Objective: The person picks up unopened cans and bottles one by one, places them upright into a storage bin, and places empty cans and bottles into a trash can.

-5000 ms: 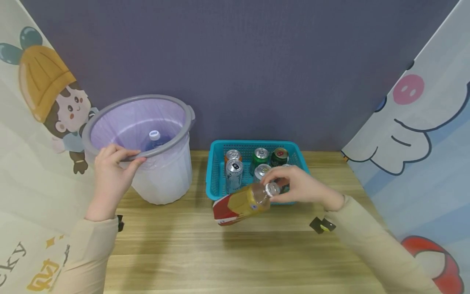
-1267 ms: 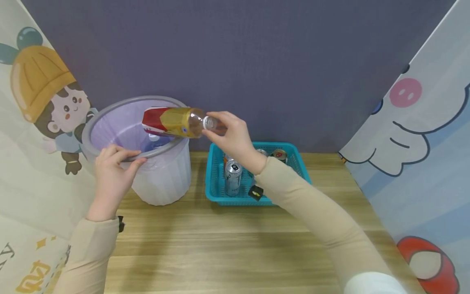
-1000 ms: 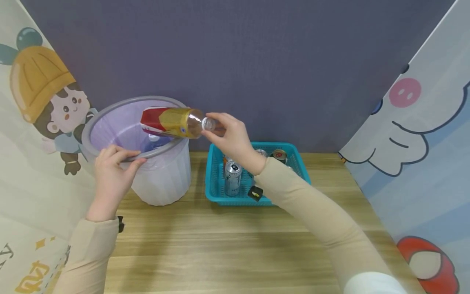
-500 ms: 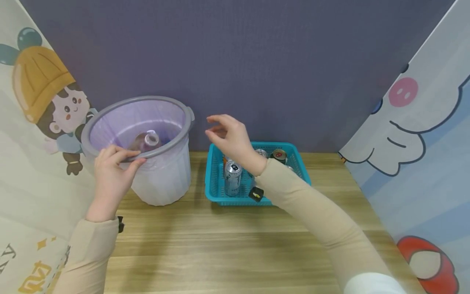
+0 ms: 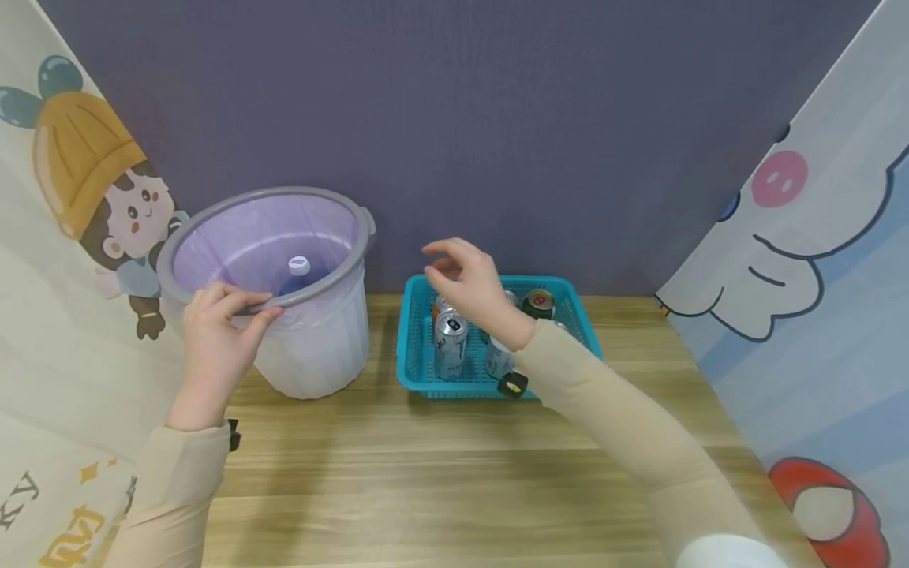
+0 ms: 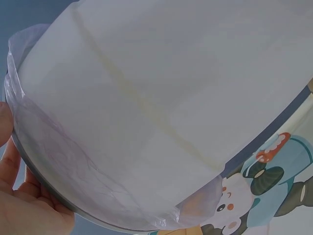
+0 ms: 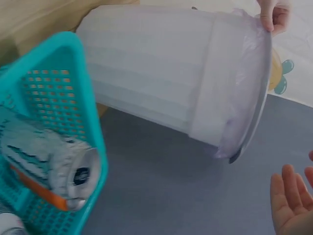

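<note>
With thumb and fingers, my left hand (image 5: 222, 323) grips the grey rim of a white trash bin (image 5: 312, 355) lined with a thin purple bag (image 5: 256, 225). Inside the bin shows a bottle's white cap (image 5: 299, 265); the rest of that bottle is mostly hidden by the rim. My right hand (image 5: 472, 284) hangs over the back left of a turquoise basket (image 5: 412, 379), its fingers loosely bent and holding nothing. Several drink cans stand in the basket, among them a silver can (image 5: 450, 347) and a dark green can (image 5: 539, 303). My right hand and forearm cover some of them.
Bin and basket stand side by side on a wooden table (image 5: 398, 489), with a dark grey wall (image 5: 497, 118) behind. Printed cartoon panels (image 5: 838, 260) close in both sides. A narrow gap separates the bin from the basket.
My right hand carried the red-and-yellow bottle from the basket to the bin and let it drop inside, out of sight. It then drew back rightward, over the basket. The left hand stayed put.
</note>
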A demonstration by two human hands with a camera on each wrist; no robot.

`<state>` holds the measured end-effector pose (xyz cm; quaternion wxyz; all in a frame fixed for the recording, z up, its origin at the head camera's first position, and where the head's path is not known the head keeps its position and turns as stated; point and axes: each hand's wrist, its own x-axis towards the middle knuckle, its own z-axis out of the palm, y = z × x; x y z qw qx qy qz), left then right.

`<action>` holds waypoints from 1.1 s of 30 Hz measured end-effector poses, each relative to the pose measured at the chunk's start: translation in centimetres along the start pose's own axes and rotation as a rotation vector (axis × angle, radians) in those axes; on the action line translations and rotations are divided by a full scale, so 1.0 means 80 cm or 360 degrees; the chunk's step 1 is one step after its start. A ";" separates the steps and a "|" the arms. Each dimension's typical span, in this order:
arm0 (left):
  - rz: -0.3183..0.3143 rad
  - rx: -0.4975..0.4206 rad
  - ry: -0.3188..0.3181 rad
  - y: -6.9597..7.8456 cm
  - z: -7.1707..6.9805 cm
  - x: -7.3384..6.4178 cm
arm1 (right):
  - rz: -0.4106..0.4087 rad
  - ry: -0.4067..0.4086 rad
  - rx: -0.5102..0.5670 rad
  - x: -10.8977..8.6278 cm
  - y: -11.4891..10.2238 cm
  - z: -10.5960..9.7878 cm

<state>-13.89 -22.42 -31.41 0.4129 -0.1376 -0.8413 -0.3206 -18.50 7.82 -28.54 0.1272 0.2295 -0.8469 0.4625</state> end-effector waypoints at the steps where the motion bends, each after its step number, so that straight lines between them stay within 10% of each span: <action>1: 0.0005 0.0001 -0.0001 0.000 0.000 0.000 | 0.0014 -0.0010 0.0003 -0.004 0.005 -0.002; 24: 0.0068 0.0000 0.0013 -0.009 0.003 -0.005 | 0.0222 -0.0091 0.0085 -0.072 0.076 -0.022; 33: 0.0160 -0.0182 0.0056 0.027 0.026 -0.028 | 0.0227 0.0013 0.0130 -0.093 0.088 -0.045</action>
